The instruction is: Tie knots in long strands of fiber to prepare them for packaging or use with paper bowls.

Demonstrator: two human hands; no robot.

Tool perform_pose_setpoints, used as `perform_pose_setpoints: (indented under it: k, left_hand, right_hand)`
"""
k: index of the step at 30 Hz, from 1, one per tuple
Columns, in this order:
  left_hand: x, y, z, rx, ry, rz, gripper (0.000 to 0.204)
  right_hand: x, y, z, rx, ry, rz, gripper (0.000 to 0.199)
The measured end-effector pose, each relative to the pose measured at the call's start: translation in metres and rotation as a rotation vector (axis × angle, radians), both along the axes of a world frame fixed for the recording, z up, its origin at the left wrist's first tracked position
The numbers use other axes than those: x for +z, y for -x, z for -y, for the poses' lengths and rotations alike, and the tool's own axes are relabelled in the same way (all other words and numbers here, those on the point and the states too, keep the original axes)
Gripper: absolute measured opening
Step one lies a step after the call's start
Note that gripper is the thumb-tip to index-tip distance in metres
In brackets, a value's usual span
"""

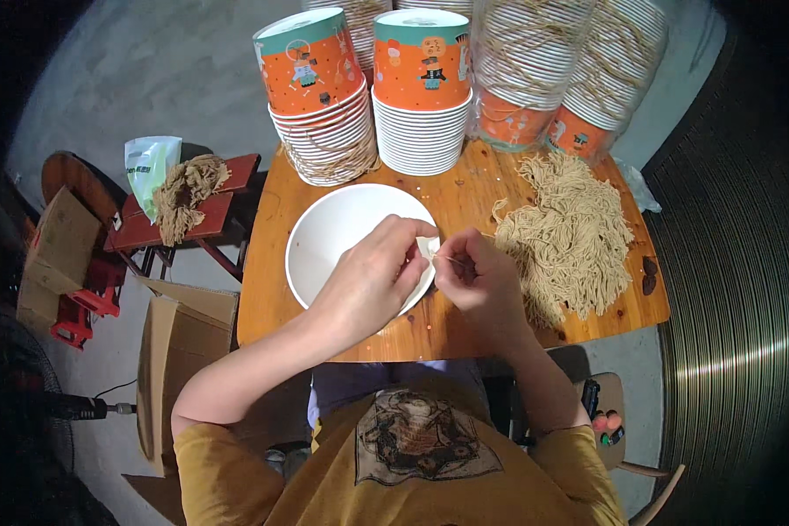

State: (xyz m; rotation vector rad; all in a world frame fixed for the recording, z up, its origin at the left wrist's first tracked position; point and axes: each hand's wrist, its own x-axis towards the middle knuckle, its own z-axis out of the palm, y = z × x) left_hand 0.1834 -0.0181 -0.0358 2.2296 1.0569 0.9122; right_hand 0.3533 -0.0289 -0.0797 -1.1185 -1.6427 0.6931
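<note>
Grey concrete floor (175, 70). Small wooden table (465, 329) at centre. Red wooden stool (223, 197) to its left; cardboard boxes (171, 351) beside it. Corrugated metal surface (728, 263) at right, catching light.

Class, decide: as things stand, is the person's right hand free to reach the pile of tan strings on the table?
Probably yes. The right hand lies right beside the pile of tan strings with nothing between them, though its fingers already pinch a thin string.

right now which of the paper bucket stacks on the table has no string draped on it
The second stack from the left, directly behind the white bowl. Its nested white rims are bare, while the left stack and the two on the right carry tan string.
</note>
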Motion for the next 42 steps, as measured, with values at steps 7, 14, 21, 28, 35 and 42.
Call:
perform_pose_setpoints:
  k: [7, 14, 21, 28, 35, 42]
  left_hand:
    - [-0.004, -0.002, -0.004, 0.009, 0.010, -0.036, 0.010]
    - [-0.008, -0.003, -0.006, 0.016, 0.038, 0.042, 0.007]
    - [-0.007, -0.002, -0.010, 0.029, 0.337, 0.156, 0.003]
    - [-0.013, 0.000, -0.020, -0.073, 0.633, 0.443, 0.014]
    - [-0.012, 0.003, -0.026, -0.116, 0.943, 0.672, 0.024]
    - [-0.013, 0.005, -0.031, -0.092, 1.241, 0.822, 0.020]
  right_hand:
    - [0.000, -0.001, 0.000, -0.022, -0.011, 0.039, 0.014]
    - [-0.001, 0.000, 0.001, -0.027, -0.029, 0.012, 0.014]
    - [-0.002, -0.001, 0.001, -0.026, -0.047, 0.020, 0.014]
    - [-0.002, -0.002, -0.002, 0.019, 0.052, -0.097, 0.010]
    - [-0.006, -0.002, -0.005, 0.029, 0.073, -0.135, 0.007]
    - [-0.008, -0.006, -0.002, 0.019, 0.058, -0.096, 0.010]
